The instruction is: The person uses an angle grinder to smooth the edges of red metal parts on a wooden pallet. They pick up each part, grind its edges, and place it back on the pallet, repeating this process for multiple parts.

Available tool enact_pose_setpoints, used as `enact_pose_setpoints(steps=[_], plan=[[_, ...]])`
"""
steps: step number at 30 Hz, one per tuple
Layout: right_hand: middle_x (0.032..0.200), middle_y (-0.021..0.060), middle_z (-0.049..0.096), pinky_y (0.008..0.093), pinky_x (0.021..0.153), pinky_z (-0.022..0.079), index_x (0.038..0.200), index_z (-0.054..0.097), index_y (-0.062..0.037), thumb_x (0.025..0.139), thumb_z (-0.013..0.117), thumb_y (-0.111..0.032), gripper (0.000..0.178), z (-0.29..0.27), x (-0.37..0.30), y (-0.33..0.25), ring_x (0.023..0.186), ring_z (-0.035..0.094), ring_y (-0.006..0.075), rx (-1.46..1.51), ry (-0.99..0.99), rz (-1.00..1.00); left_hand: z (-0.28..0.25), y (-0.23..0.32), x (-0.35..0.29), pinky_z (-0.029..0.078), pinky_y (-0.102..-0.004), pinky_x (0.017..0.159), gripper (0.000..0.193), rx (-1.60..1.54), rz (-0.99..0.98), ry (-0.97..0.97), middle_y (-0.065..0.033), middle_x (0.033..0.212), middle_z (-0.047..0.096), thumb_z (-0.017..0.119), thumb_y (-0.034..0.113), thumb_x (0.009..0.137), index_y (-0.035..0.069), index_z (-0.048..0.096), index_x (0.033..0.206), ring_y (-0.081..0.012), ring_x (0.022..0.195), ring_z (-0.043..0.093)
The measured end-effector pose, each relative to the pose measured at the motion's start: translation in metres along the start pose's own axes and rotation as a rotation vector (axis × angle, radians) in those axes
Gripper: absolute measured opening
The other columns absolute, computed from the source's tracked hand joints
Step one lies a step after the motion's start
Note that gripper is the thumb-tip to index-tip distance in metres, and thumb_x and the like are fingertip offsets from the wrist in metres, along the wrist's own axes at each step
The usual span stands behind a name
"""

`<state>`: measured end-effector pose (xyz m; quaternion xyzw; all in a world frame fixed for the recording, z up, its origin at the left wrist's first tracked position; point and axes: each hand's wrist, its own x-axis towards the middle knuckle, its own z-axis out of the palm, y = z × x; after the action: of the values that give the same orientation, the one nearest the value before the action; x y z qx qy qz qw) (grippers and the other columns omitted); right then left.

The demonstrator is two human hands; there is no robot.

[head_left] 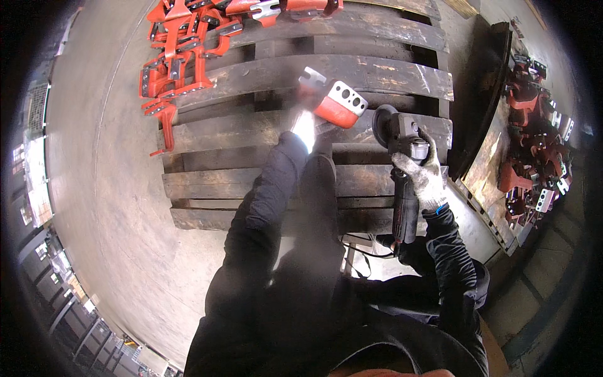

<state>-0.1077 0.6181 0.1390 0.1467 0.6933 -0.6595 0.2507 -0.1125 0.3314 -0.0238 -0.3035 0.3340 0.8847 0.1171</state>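
Observation:
My left hand (306, 127), in a white glove and blurred by motion, grips a red-painted metal bracket (338, 103) with a bare steel end plate drilled with holes, held above the dark wooden pallet (251, 169). My right hand (424, 176), in a grey work glove, is closed around the body of a black angle grinder (402, 163). The grinder's disc (381, 124) sits just right of the bracket, close to it; I cannot tell whether they touch. Both forearms wear dark sleeves.
A pile of several red brackets (182, 44) lies on the pallet's far left. More red parts (534, 144) are stacked on a board at the right. The grinder's cable (364, 248) runs under my arms. Concrete floor (107, 207) spreads to the left.

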Motion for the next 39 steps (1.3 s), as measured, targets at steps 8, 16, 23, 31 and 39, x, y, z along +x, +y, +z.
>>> enact_pose_setpoints(steps=[8,16,23,31,39], plan=[[0.138,0.0156,0.059,0.0366,0.107,0.050,0.150,0.044,-0.0058,0.073,0.093,-0.015,0.092,0.050,0.014,-0.026,0.123,0.060,0.0227,-0.361,0.022,-0.339,0.003,-0.040,0.046,0.056,-0.0465,0.097,0.043,0.386,0.114,0.009,-0.0187,0.125,0.066,0.059,0.034,0.100,0.001,0.059,0.127,-0.0318,0.109,0.068],[0.137,0.0162,0.062,0.0366,0.107,0.051,0.148,0.047,-0.0046,0.072,0.095,-0.019,0.091,0.074,0.032,-0.037,0.125,0.061,0.0226,-0.416,-0.075,-0.457,-0.028,-0.069,0.066,0.057,-0.0423,0.095,0.044,0.490,0.117,-0.037,-0.0193,0.118,0.071,0.053,0.038,0.102,-0.001,0.067,0.117,-0.0318,0.102,0.071],[0.137,0.0175,0.063,0.0382,0.107,0.051,0.148,0.048,-0.0076,0.072,0.095,-0.021,0.091,0.068,0.031,-0.029,0.124,0.063,0.0253,-0.487,-0.058,-0.501,0.000,-0.050,0.031,0.055,-0.0418,0.100,0.046,-0.106,-0.062,-0.010,-0.0157,0.125,0.068,0.048,0.041,0.106,0.003,0.061,0.128,-0.0292,0.111,0.067],[0.134,0.0178,0.066,0.0381,0.105,0.052,0.149,0.048,-0.0099,0.072,0.094,-0.019,0.090,0.060,0.016,-0.031,0.122,0.065,0.0241,-0.523,-0.044,-0.397,-0.011,-0.049,0.051,0.052,-0.0413,0.104,0.050,-0.540,-0.109,-0.159,-0.0116,0.134,0.063,0.042,0.045,0.110,0.007,0.054,0.140,-0.0262,0.121,0.061],[0.134,0.0147,0.065,0.0365,0.105,0.053,0.150,0.045,-0.0062,0.074,0.093,-0.016,0.090,0.034,0.016,-0.008,0.118,0.065,0.0222,-0.544,0.024,-0.381,0.053,0.018,-0.027,0.055,-0.0390,0.102,0.040,-0.249,-0.064,0.217,-0.0102,0.137,0.062,0.045,0.036,0.111,0.008,0.053,0.139,-0.0236,0.122,0.064]])
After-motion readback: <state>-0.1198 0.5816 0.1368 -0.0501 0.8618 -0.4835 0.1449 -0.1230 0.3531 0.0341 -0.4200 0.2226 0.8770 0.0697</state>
